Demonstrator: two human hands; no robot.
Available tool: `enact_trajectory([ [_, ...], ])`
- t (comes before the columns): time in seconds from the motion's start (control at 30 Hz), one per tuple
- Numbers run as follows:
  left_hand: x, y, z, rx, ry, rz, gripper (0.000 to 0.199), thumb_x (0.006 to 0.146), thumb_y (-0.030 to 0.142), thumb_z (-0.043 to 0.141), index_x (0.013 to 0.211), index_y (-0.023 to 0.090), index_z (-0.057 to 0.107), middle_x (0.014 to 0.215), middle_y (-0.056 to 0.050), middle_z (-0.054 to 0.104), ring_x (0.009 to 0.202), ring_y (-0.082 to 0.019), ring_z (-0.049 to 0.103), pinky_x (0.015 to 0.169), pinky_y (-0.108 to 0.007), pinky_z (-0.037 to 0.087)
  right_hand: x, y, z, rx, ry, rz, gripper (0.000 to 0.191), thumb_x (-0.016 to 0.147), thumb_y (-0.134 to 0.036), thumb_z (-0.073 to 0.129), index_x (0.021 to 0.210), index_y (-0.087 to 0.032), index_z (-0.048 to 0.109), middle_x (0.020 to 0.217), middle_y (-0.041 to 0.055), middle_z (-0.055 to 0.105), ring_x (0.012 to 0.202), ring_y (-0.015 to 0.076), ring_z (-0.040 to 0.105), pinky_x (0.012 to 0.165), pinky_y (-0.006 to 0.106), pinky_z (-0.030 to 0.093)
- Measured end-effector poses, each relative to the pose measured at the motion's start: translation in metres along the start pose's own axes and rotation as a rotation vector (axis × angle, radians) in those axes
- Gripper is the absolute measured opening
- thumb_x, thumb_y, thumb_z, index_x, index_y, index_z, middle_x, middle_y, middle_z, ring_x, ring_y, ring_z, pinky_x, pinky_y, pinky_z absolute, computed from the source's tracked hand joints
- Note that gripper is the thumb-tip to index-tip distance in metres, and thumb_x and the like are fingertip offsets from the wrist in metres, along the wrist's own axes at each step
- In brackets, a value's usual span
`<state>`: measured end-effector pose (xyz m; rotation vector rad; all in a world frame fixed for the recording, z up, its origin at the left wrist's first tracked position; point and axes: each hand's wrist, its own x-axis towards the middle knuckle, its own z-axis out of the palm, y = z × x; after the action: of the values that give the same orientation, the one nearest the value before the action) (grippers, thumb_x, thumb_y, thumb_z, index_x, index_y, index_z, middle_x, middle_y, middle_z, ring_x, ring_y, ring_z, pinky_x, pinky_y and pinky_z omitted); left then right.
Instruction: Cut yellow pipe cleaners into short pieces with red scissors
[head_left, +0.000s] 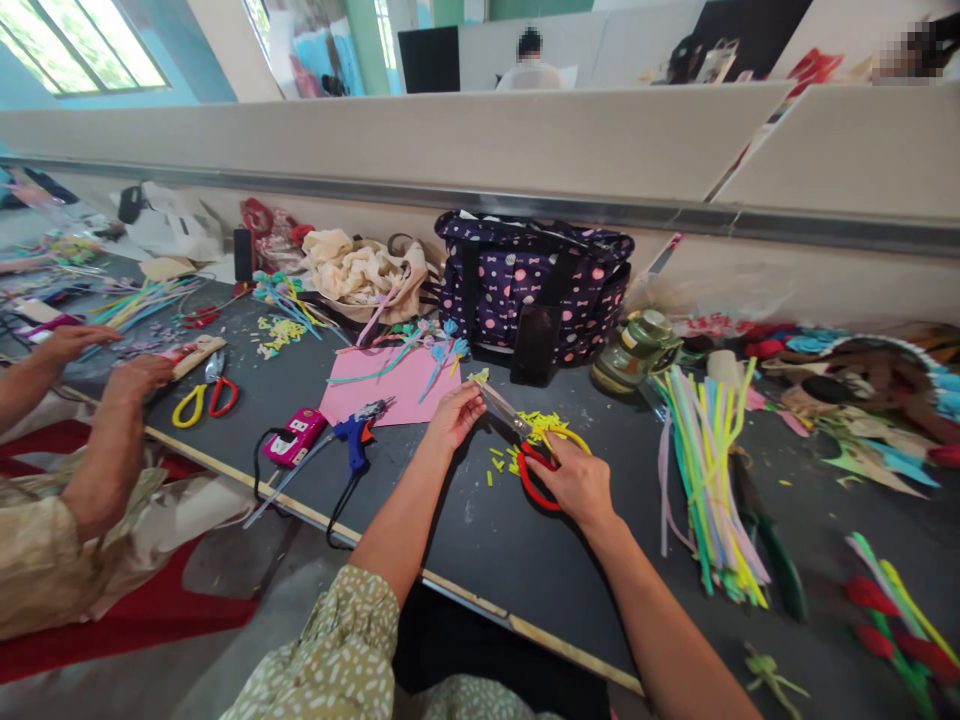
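Observation:
My right hand (581, 480) is closed on scissors (544, 465) with one red and one yellow handle loop. Their blades point up and left, toward my left fingertips. A small yellowish piece (478, 377) is pinched in my left hand (455, 415), close to the blade tips; its exact kind is too small to make out. Beneath the scissors lies a pile of short yellow cut strips (536, 425), with a few scattered nearer me. Left of my left hand, a pink sheet (397, 400) carries several pastel pipe-cleaner flowers (448, 350).
A blue glue gun (355, 440) and a pink power strip (296, 438) lie to the left. Behind stand a patterned bag (487, 290), a phone (535, 345) and a jar (637, 350). Pipe cleaners (709, 480) are bundled at right. A co-worker's hands (139, 380) are at far left.

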<state>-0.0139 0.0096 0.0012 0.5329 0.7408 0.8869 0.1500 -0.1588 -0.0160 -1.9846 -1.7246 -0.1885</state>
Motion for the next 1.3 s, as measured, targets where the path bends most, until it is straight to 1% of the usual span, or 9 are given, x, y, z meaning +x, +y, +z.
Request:
enact_trajectory([
  [0.2,-0.0010,0.0004,0.0005,0.043,-0.048,0.017,0.017,0.064,0.014,0.071,0.078,0.014,0.062,0.056,0.003,0.055,0.051,-0.005,0.051,0.056,-0.017,0.048,-0.0001,0.0007,0.0008,0.019,-0.003,-0.001,0.043,0.082,-0.052,0.053,0.111,-0.022,0.061,0.102,0.0062,0.069,0.086,0.0174,0.065,0.068,0.026,0.048],
  [0.4,-0.0016,0.0014,0.0019,0.062,-0.023,0.061,0.017,0.061,0.012,0.070,0.077,0.014,0.063,0.056,0.003,0.056,0.049,-0.005,0.048,0.054,-0.020,0.047,0.0004,-0.0010,-0.0016,0.016,-0.006,0.000,0.041,0.083,-0.052,0.051,0.109,-0.022,0.062,0.104,0.0057,0.069,0.088,0.0173,0.065,0.067,0.025,0.046],
  [0.53,-0.0030,0.0026,0.0035,0.077,-0.007,0.077,0.019,0.059,0.012,0.071,0.076,0.013,0.062,0.055,0.003,0.055,0.047,-0.005,0.046,0.051,-0.019,0.045,0.0005,-0.0012,-0.0030,0.006,-0.023,0.000,0.041,0.084,-0.053,0.050,0.107,-0.023,0.062,0.099,0.0055,0.070,0.084,0.0170,0.065,0.065,0.024,0.045],
  [0.83,-0.0021,0.0021,0.0025,0.087,-0.021,0.072,0.020,0.058,0.012,0.071,0.075,0.013,0.060,0.053,0.004,0.053,0.046,-0.004,0.044,0.050,-0.018,0.044,0.0014,-0.0015,-0.0054,-0.005,-0.054,0.012,0.040,0.084,-0.055,0.049,0.103,-0.023,0.064,0.089,0.0043,0.071,0.077,0.0162,0.064,0.063,0.024,0.043],
  [1.07,-0.0012,0.0018,0.0012,0.084,-0.024,0.064,0.020,0.058,0.012,0.071,0.075,0.012,0.060,0.055,0.004,0.053,0.046,-0.004,0.045,0.050,-0.018,0.044,-0.0004,0.0000,-0.0014,0.001,-0.054,0.017,0.041,0.083,-0.055,0.050,0.103,-0.023,0.065,0.087,0.0037,0.071,0.072,0.0150,0.064,0.060,0.023,0.041],
  [1.3,0.0004,0.0013,-0.0004,0.095,-0.009,0.067,0.022,0.057,0.013,0.072,0.076,0.012,0.062,0.058,0.003,0.056,0.047,-0.003,0.044,0.050,-0.017,0.044,0.0008,-0.0005,-0.0046,0.010,-0.094,0.012,0.038,0.085,-0.053,0.047,0.100,-0.024,0.066,0.083,0.0038,0.071,0.069,0.0154,0.064,0.057,0.023,0.040],
])
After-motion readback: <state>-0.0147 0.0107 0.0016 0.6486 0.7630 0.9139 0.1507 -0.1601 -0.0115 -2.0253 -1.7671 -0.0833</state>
